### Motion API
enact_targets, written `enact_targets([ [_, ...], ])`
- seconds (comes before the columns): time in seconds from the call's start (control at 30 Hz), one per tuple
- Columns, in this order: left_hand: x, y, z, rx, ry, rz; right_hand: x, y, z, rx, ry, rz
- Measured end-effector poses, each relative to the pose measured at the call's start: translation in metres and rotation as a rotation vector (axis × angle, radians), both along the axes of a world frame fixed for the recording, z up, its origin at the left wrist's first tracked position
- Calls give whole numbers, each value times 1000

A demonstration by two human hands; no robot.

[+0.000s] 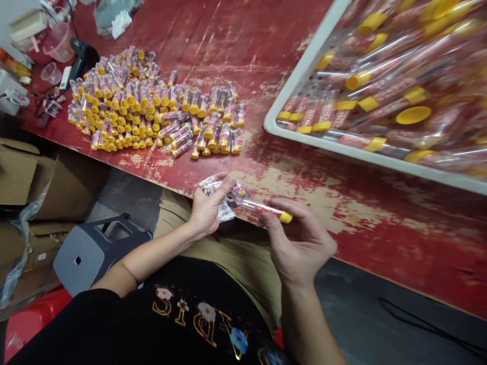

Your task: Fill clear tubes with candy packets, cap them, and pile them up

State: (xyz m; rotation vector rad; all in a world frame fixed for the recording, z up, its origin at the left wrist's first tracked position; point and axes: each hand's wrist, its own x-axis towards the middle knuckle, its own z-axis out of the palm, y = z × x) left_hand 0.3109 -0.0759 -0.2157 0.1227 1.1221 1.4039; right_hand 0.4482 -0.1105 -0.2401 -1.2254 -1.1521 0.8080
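Between the thumb and fingers of my right hand (302,241) is a slim clear tube (256,205) with a yellow cap, tilted, its cap end toward that hand. Printed clear wrappers (225,211) lie in my left hand (205,209), its thumb pressed over them. At the tube's far end, a wrapper with a purple and yellow print (239,190) meets the tube; whether the tube is inside it I cannot tell. Both hands are just over the front edge of the red table (258,152).
Many wrapped yellow-capped tubes (140,101) are massed at the table's left. A white-rimmed tray (365,165) of larger-looking capped tubes stands at right. A black hair dryer (83,53) lies at far left. Below are a grey stool (85,256) and cardboard boxes (68,182).
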Motion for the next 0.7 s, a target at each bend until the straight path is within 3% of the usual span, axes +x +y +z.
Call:
enact_targets([
  [0.13,0,-2,9,15,16,-25,-5,-6,5,32,-87,-55],
  [0.27,-4,6,8,5,81,11,-6,0,8,-33,10,51],
  [0.37,0,14,1,4,95,-47,-1,11,4,-57,106,138],
  [0.53,8,10,8,-10,50,-120,3,12,1,-90,176,-11],
  [0.7,17,7,10,64,88,-31,6,16,1,-274,337,180],
])
